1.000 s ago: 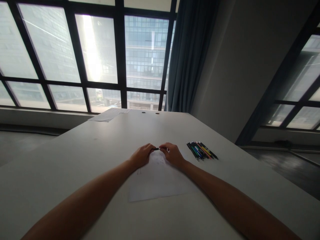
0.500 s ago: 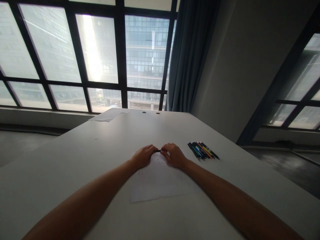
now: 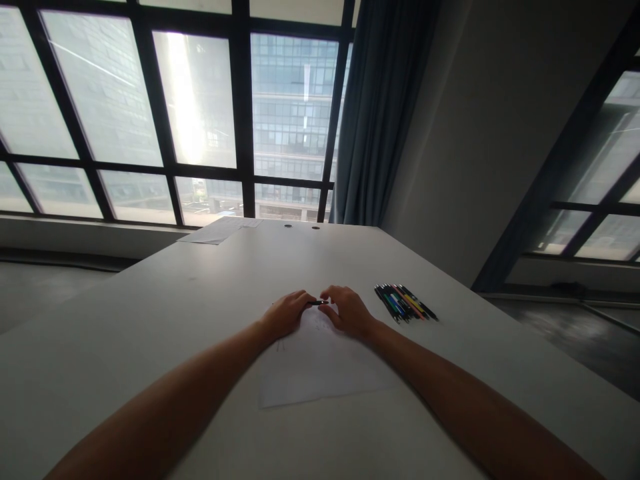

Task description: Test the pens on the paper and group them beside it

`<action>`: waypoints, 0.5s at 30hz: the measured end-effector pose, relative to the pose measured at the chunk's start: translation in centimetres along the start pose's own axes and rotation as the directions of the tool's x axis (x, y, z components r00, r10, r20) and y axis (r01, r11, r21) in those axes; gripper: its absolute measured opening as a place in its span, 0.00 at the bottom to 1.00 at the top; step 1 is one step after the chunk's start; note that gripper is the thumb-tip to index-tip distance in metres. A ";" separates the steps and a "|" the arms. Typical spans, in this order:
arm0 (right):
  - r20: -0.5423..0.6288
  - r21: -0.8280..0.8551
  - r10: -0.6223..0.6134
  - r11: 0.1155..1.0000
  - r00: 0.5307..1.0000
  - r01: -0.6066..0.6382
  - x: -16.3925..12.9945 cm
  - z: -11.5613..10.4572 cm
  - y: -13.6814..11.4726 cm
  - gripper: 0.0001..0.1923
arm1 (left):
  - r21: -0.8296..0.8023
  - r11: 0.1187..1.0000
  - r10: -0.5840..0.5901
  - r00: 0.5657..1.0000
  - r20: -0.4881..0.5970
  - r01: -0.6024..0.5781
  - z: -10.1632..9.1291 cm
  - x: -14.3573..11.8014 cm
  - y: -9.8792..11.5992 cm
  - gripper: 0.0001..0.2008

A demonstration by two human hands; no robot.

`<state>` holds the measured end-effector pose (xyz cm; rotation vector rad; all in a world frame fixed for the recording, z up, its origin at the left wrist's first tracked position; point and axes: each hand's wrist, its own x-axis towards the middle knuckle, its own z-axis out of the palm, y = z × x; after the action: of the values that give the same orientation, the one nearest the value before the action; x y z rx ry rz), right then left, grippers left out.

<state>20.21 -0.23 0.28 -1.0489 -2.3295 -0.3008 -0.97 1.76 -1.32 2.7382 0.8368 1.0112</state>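
Observation:
Between my hands, a dark pen [image 3: 319,303] lies level, its left end inside the fingers of my left hand [image 3: 290,312], which are closed on it. My right hand [image 3: 349,309] is around the pen's right end with thumb and fingers apart, so more of that end shows. Under both hands lies a white sheet of paper [image 3: 320,373] with small marks near its top and a few thin strokes at its left edge. My forearms reach in from the lower corners and cover parts of the sheet's sides.
To the right of my right hand, several pens and pencils [image 3: 405,303] lie side by side on the white table [image 3: 210,287]. More papers [image 3: 217,231] rest at its far left end. Beyond stand windows and a blue curtain [image 3: 375,120].
The fingers of my right hand have parted from the pen's right end, which shows more now. My left hand keeps its hold in the same place.

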 end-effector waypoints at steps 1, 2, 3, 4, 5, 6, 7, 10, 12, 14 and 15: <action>0.004 -0.002 0.000 1.000 1.000 0.000 0.0 0.0 0.0 0.16 | 0.000 1.000 0.007 1.000 -0.002 -0.007 0.0 0.0 0.0 0.11; 0.011 -0.006 0.002 1.000 1.000 -0.002 0.0 0.0 0.0 0.18 | 0.001 1.000 0.015 1.000 -0.006 -0.015 0.1 0.0 -0.1 0.11; 0.018 -0.006 0.007 1.000 1.000 -0.007 0.0 0.0 0.1 0.19 | 0.002 1.000 0.021 1.000 -0.010 -0.021 0.1 0.0 -0.1 0.11; 0.020 -0.001 0.011 1.000 1.000 -0.011 0.0 0.0 0.1 0.19 | 0.002 1.000 0.027 1.000 -0.013 -0.027 0.1 0.0 -0.2 0.11; 0.023 0.008 0.010 1.000 1.000 -0.010 0.1 -0.1 0.1 0.18 | 0.001 1.000 0.031 0.999 -0.014 -0.031 0.2 0.0 -0.2 0.11; 0.027 0.017 0.006 1.000 1.000 -0.007 0.1 -0.1 0.0 0.18 | 0.003 0.999 0.032 0.999 -0.012 -0.032 0.2 0.0 -0.3 0.11; 0.035 0.020 0.003 1.000 0.999 -0.004 0.1 -0.1 0.0 0.17 | 0.008 0.999 0.032 0.999 -0.008 -0.032 0.2 0.0 -0.4 0.11; 0.068 0.000 0.017 1.000 0.998 -0.017 0.2 0.1 -0.2 0.19 | 0.041 0.999 0.033 0.999 0.015 -0.034 0.3 -0.1 -0.4 0.12; 0.065 -0.019 0.026 0.999 0.998 -0.025 0.2 0.2 -0.2 0.19 | 0.072 0.997 0.032 0.999 0.023 -0.034 0.2 -0.1 -0.2 0.13; 0.024 -0.044 0.046 0.998 0.999 -0.045 0.2 0.3 0.1 0.19 | 0.138 0.990 0.024 1.000 0.012 -0.026 -0.1 0.0 0.1 0.13; -0.012 -0.061 0.074 0.995 0.997 -0.075 0.2 0.2 0.4 0.19 | 0.189 0.982 0.003 1.000 -0.007 -0.002 -0.2 0.1 0.2 0.13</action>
<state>20.29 0.21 0.23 -1.1589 -2.2795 -0.3499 -0.94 1.64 -1.05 2.8931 0.9779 0.9904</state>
